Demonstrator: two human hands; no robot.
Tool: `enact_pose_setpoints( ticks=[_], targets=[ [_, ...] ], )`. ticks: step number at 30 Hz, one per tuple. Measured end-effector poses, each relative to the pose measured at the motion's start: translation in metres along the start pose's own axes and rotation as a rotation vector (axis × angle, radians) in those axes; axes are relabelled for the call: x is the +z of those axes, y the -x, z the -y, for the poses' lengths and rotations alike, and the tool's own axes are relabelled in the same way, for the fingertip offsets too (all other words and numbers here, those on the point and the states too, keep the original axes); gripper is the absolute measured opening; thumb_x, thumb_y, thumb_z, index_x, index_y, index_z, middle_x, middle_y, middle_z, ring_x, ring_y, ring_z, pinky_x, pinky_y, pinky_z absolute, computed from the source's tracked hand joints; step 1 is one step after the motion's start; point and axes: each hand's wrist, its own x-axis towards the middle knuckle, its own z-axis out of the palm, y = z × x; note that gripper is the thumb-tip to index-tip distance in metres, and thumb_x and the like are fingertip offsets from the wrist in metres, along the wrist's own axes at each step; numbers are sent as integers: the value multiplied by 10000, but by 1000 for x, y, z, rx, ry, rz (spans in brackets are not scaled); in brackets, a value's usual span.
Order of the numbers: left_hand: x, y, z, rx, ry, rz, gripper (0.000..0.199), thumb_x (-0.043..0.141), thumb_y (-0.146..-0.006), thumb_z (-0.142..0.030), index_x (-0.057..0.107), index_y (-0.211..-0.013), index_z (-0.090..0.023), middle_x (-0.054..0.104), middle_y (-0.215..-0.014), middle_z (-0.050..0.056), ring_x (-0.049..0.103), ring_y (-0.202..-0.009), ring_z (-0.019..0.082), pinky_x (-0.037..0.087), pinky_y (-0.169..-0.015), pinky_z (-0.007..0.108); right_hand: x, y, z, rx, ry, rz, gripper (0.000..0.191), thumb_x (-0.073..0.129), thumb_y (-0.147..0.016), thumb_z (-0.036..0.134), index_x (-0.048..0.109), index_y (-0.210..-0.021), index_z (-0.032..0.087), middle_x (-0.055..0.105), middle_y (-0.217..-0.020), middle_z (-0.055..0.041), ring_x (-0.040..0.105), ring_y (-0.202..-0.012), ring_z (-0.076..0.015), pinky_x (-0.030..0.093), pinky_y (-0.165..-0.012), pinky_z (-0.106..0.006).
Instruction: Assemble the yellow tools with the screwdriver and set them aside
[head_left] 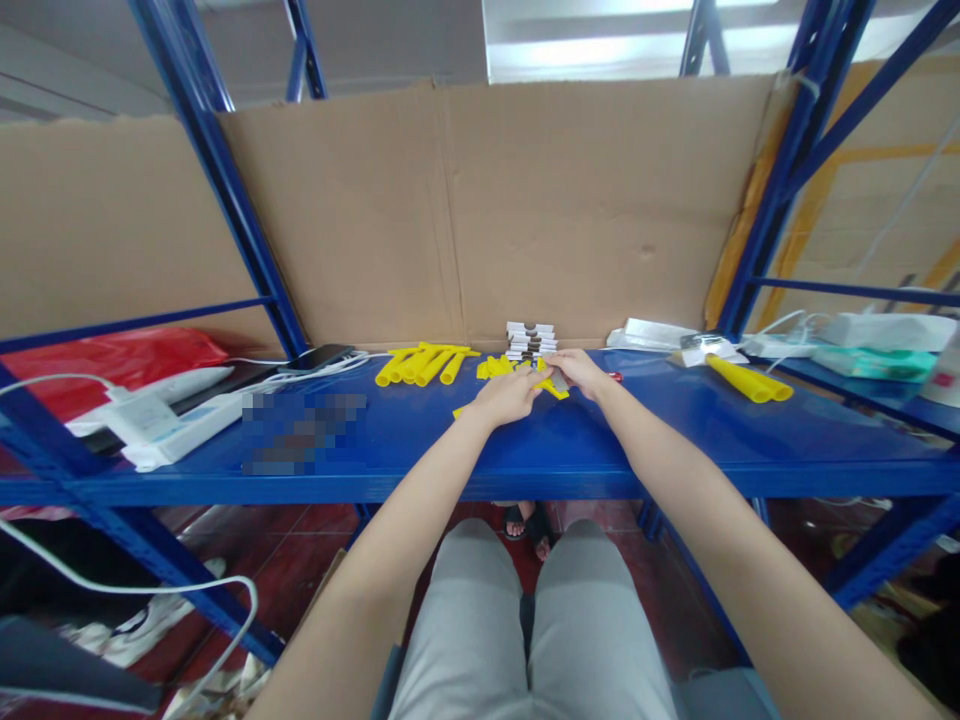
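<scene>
Behind everything, a tall cardboard sheet [570,210], creased down its middle, stands between blue metal uprights [225,200]; bright light above it, top right. Blue desk [420,455], glossy, spans the full width. Below: dark red tiled floor [296,540], my knees in grey trousers [480,620].

Far left on the desk, a red bag [161,355]; in front, a white power strip [202,425] with a charger [142,412] plugged in. Left of centre, a row of yellow tubes [427,365] lies side by side; two more yellow tubes [750,382] at right. Against the cardboard, a stack of small white pieces [531,340].

My left hand [510,397] and right hand [583,370] almost meet just in front of that stack, over a yellow strip [556,389]. Short yellow pieces [493,368] lie just behind my left hand. Fingers bent on both; whether either grip is closed, I cannot tell. A flat greyish bit shows by the right fingers, a speck of red past that hand; too small to name.

Hidden: most of the strip, under my fingers; whatever lies beneath a pixelated patch on the left. Sandalled feet under the desk, partly covered. Bag and forearms cut off by the frame.
</scene>
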Motion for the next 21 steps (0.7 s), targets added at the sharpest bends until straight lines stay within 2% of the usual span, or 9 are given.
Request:
enact_pose_setpoints(
  ticks=[3,7,16,21],
  targets=[
    [0,0,0,8,3,-9,475,397,-968,-239,465,-1438,-261,575,-1367,86,566,-1217,230,440,-1022,363,-1,0,-1,-8,2,7,213,632,-840,237,556,-656,159,500,-479,44,408,-406,-57,311,-402,-168],
    [-3,2,0,8,-11,16,464,405,-967,-231,488,-1420,-286,571,-1371,78,574,-1206,234,443,-1021,379,-5,1,-3,15,3,112,191,674,-831,266,571,-710,160,513,-491,45,458,-433,-66,362,-425,-162],
    [-5,3,0,1,-48,25,473,408,-972,-233,463,-1436,-306,546,-1377,94,587,-1180,242,460,-985,381,-8,-2,-5,-8,-40,138,176,695,-815,214,570,-706,156,465,-483,72,408,-419,-48,315,-400,-148],
    [-4,2,1,0,-57,24,479,408,-966,-222,469,-1432,-311,566,-1327,97,606,-1137,238,475,-953,373,-6,-5,-8,-26,-46,156,212,708,-813,219,558,-678,157,515,-523,45,428,-417,-53,290,-371,-160]
  ],
)
